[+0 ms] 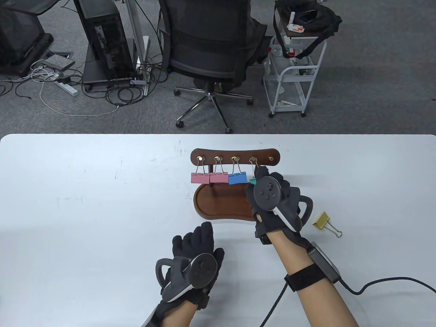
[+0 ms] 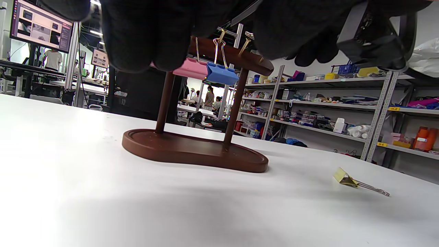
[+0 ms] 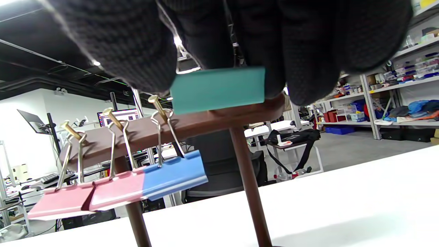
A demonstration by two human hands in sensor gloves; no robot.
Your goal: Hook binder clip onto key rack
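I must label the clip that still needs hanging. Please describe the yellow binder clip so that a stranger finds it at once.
Start at the brown wooden key rack in the middle of the white table. Look right of its base, past the right hand: the yellow binder clip lies there flat on the table. It is the only yellow clip, and the only one not at the rack.

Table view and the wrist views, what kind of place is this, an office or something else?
Probably a lab or workshop rather than a plain office: long storage shelves loaded with bins and supplies, an office chair, cabling and an equipment rack on grey carpet, and monitors in the background.
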